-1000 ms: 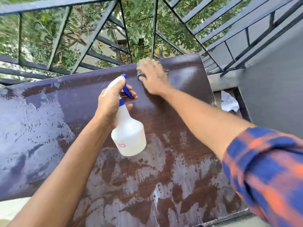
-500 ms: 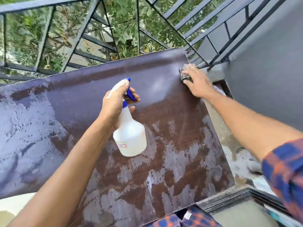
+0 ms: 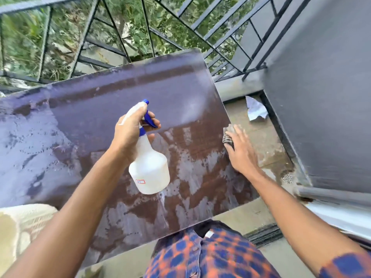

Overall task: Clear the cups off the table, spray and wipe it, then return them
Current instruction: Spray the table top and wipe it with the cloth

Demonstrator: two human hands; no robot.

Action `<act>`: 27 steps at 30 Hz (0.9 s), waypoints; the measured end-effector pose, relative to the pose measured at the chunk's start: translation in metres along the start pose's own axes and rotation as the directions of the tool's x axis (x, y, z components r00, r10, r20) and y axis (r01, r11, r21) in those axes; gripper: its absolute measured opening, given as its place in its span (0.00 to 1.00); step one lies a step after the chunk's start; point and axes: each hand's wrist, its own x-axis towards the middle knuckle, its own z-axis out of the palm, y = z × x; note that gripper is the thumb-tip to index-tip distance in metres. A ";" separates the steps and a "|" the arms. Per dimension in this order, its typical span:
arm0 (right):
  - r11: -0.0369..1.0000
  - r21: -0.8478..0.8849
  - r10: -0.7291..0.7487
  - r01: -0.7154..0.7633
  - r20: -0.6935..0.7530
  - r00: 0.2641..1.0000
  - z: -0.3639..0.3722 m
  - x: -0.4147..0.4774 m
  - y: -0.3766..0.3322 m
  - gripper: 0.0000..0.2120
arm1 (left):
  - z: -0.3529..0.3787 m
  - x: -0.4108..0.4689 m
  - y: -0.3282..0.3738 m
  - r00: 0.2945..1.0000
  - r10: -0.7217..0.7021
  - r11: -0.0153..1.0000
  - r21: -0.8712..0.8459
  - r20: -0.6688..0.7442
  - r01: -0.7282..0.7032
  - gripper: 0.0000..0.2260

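- Spray bottle (image 3: 149, 169): white plastic, blue trigger and nozzle tip, small red-edged label low on the body. It is held clear of the table (image 3: 100, 109), above its middle, with the nozzle pointing away from the person.
- Left hand (image 3: 130, 135): gripping the spray bottle by the neck, palm over the white head, fingers curled round the blue trigger.
- Right hand (image 3: 242, 153): flat, fingers straight and spread, pressing down on a cloth (image 3: 228, 135) at the table's right edge. It is well apart from the bottle, to its right.
- Cloth: grey, dark-striped and bunched. Most of it is under the fingers, and one end shows beyond the fingertips, right at the table's edge.
- Table: dark brown wood-grain top. Pale wet film covers the left part, and streaky patches cover the near part below the bottle. A cleaner dark band runs between the two hands.
- Shirt (image 3: 210, 255): orange and blue check, at the table's near edge. A matching sleeve (image 3: 345, 265) shows on the right forearm.
- Cream woven object (image 3: 20, 227): lower left, just beside the table's near-left edge; what it is cannot be told.
- Floor (image 3: 261, 137): tiled, to the right of the table, with a crumpled scrap of paper (image 3: 256, 111) and a small drain grate (image 3: 288, 178).
- Wall (image 3: 321, 97): grey, at the right.
- Railing (image 3: 120, 43): dark metal bars beyond the table's far edge, with foliage behind.
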 end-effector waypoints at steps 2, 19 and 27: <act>0.998 -0.059 -0.011 0.009 -0.037 0.999 0.001 0.018 -0.022 0.25 | -0.006 -0.013 -0.007 0.999 0.006 1.000 -0.015 -0.039 -0.007 0.13; 0.844 -0.135 -0.521 0.518 0.021 0.854 0.060 -0.012 -0.080 0.23 | -0.054 -0.089 -0.051 0.951 0.019 0.995 -0.085 -0.309 -0.047 0.14; 0.995 -0.080 0.052 -0.064 -0.143 0.988 0.042 0.013 -0.090 0.25 | -0.047 -0.093 -0.050 0.967 0.012 0.995 -0.089 -0.256 -0.036 0.15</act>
